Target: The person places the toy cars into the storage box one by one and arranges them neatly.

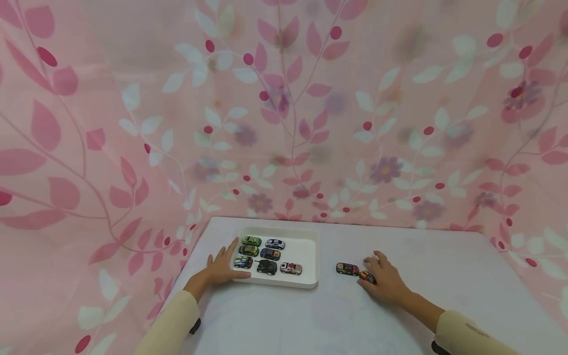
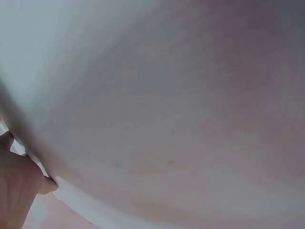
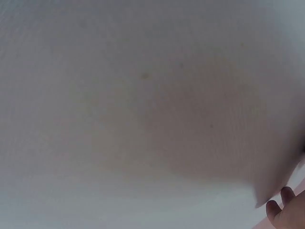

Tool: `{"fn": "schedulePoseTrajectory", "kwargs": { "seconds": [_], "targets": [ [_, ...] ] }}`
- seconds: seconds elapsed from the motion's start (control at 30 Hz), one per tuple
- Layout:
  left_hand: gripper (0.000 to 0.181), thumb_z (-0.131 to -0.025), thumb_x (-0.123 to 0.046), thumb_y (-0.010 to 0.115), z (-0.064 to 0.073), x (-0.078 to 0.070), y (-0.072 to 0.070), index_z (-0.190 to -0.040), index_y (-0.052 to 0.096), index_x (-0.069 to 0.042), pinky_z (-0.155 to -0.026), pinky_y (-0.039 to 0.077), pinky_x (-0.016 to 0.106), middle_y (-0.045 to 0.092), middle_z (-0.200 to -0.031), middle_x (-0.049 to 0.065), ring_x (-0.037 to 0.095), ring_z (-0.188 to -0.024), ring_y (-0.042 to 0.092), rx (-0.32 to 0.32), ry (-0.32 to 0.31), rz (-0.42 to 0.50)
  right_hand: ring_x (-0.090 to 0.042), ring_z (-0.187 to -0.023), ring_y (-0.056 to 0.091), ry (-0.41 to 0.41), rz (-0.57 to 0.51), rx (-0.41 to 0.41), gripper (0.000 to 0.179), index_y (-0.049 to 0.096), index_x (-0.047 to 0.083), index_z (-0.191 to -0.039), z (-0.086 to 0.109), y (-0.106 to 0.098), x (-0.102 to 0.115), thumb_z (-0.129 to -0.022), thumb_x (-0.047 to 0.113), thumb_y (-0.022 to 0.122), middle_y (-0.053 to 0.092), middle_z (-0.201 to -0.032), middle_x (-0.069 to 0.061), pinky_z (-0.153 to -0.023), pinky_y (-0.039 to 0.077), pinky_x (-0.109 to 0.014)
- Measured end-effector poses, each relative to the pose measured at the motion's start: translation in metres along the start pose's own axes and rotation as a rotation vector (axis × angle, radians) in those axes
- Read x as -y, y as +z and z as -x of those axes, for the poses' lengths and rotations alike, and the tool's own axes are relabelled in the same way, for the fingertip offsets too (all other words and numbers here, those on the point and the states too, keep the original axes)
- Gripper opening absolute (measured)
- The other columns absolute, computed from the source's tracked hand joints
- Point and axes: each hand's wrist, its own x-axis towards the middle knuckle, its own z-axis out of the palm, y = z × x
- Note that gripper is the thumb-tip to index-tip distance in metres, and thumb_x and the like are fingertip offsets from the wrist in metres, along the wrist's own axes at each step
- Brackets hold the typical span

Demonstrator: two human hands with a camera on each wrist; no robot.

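Observation:
On the table a shallow white tray (image 1: 306, 251) holds several small toy cars and a dark toy tank (image 1: 266, 267). My left hand (image 1: 220, 266) rests at the tray's left side with fingers spread, its thumb along the near rim. To the right of the tray my right hand (image 1: 387, 282) is over a small multicoloured toy car (image 1: 368, 277). Its thumb is right at that car's near side, while the other fingertips stand apart from it on the far side. Another toy car (image 1: 347, 268), dark and patterned, lies end to end with it. Both wrist views show mostly blurred pale surface.
Inside the tray, a white and red toy car (image 1: 291, 268) sits front right, and a white and blue one (image 1: 275, 244) at the back. A pink floral curtain (image 1: 284, 123) hangs behind the white-covered table (image 1: 310, 315) and along its sides.

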Motion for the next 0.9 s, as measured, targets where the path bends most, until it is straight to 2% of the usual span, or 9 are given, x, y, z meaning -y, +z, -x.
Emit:
{"fn": "schedulePoseTrajectory", "kwargs": {
  "seconds": [0.1,0.2,0.27,0.33,0.4,0.57,0.7,0.9],
  "targets": [
    [0.129,-0.064,-0.068,0.079,0.0,-0.001,0.001,-0.16,0.008,-0.02,-0.113,-0.004,0.074,0.023,-0.16,0.025,0.048,-0.15,0.008,0.003,-0.005,-0.003,-0.047,-0.111,0.059,-0.006,-0.012,-0.023,0.032,0.065,0.008,-0.101,0.0,-0.004,-0.003,-0.083,0.03,0.079,0.053,-0.13,-0.031,-0.089,0.049,-0.064],
    [0.128,-0.065,-0.068,0.079,0.0,-0.001,0.002,-0.16,0.009,-0.02,-0.113,-0.004,0.074,0.024,-0.16,0.025,0.048,-0.15,0.009,0.001,-0.008,-0.005,-0.039,-0.105,0.06,0.041,0.013,-0.035,0.039,0.066,0.005,-0.098,0.002,-0.009,-0.006,-0.08,0.036,0.081,0.058,-0.119,-0.025,-0.088,0.051,-0.058],
    [0.128,-0.064,-0.069,0.079,-0.001,-0.001,0.002,-0.16,0.008,-0.02,-0.114,-0.004,0.073,0.024,-0.16,0.025,0.048,-0.15,0.009,0.003,-0.009,-0.009,-0.032,-0.093,0.06,0.089,0.036,-0.032,0.05,0.065,0.002,-0.099,0.006,-0.013,-0.008,-0.078,0.044,0.082,0.059,-0.11,-0.022,-0.081,0.053,-0.05],
    [0.129,-0.064,-0.07,0.078,-0.001,-0.001,0.002,-0.16,0.008,-0.021,-0.114,-0.004,0.073,0.023,-0.161,0.025,0.047,-0.15,0.009,0.006,-0.009,-0.006,-0.022,-0.08,0.055,0.136,0.047,-0.001,0.057,0.064,0.003,-0.099,0.01,-0.016,-0.009,-0.075,0.051,0.081,0.058,-0.099,-0.015,-0.069,0.051,-0.039],
    [0.13,-0.063,-0.07,0.079,0.0,-0.001,0.001,-0.16,0.008,-0.021,-0.113,-0.005,0.073,0.023,-0.16,0.026,0.048,-0.15,0.008,0.007,-0.002,0.005,-0.015,-0.073,0.048,0.173,0.014,0.056,0.053,0.062,0.005,-0.094,0.013,-0.02,-0.011,-0.075,0.052,0.081,0.056,-0.09,-0.008,-0.06,0.045,-0.03],
    [0.131,-0.063,-0.074,0.076,0.001,0.0,0.0,-0.16,0.005,-0.022,-0.114,-0.008,0.072,0.02,-0.16,0.027,0.048,-0.15,0.006,0.001,0.013,0.015,-0.01,-0.069,0.043,0.179,-0.117,0.19,0.036,0.062,0.009,-0.092,0.011,-0.032,-0.017,-0.081,0.037,0.08,0.052,-0.077,0.001,-0.056,0.036,-0.022],
    [0.132,-0.062,-0.078,0.073,0.0,0.0,0.0,-0.16,0.004,-0.024,-0.114,-0.01,0.071,0.019,-0.161,0.026,0.047,-0.15,0.005,0.003,0.013,0.012,-0.009,-0.066,0.046,0.181,-0.182,0.237,0.03,0.062,0.007,-0.093,0.001,-0.044,-0.015,-0.087,0.034,0.075,0.054,-0.075,0.002,-0.055,0.038,-0.022],
    [0.13,-0.065,-0.072,0.076,-0.003,0.0,0.0,-0.16,0.004,-0.022,-0.115,-0.008,0.071,0.019,-0.162,0.025,0.047,-0.151,0.006,0.017,-0.011,-0.005,-0.012,-0.071,0.056,0.179,-0.307,0.205,0.034,0.062,0.003,-0.101,-0.021,-0.062,-0.003,-0.092,0.035,0.069,0.064,-0.087,-0.004,-0.057,0.048,-0.024]
  ]
}}
